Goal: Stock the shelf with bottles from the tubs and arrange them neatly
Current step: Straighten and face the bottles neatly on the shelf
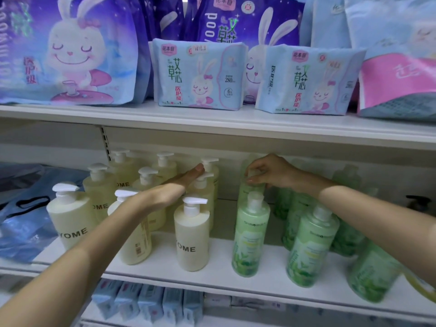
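Right hand (pixel 269 172) around green bottle (pixel 244 194)

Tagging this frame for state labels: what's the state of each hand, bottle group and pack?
yellow bottles, upright, pumps fitted.
rear green bottle, upright, capped, held at the top.
other green bottles, standing, capped.
packs, standing upright.
left hand, flat, fingertips against a yellow pump.
right hand, fingers curled round the rear green cap.

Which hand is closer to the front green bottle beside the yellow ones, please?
Right. The right hand grips the cap of the rear green bottle just behind the front green bottle; the left hand is flat over the yellow bottles to its left.
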A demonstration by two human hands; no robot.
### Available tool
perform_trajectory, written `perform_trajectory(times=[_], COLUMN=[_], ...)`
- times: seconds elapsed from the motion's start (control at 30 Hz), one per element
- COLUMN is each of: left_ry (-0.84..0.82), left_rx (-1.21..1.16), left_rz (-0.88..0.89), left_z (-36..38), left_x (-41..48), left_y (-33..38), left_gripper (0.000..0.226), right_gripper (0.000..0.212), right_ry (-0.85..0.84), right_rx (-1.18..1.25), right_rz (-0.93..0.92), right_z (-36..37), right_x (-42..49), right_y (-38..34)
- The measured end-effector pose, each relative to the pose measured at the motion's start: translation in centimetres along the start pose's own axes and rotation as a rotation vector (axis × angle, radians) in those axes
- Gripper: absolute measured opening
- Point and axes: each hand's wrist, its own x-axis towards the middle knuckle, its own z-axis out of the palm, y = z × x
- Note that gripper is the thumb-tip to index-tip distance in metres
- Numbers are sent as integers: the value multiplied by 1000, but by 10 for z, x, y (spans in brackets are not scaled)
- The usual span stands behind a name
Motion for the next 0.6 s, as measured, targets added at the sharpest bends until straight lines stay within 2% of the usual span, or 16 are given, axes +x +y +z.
perform_trajectory(times=[0.2,0.33,0.5,0.6], left_ry=[-8,1,9,-35], left_rx=[0,-10,-2,-39], left_rz=[-2,10,1,20], left_z=[0,2,1,2], left_x=[-1,-3,-1,-2], left_y=[-1,0,-5,0], left_gripper=[97,88,103,79], right_gripper=[18,18,21,26], right_ry=[-9,-8,-21,-40], right_rx=[26,49,158,178], right_rz=[5,6,85,117], right_z=[-3,-3,-2,-3], right_x=[2,3,0,-1], right_y=[2,3,3,1])
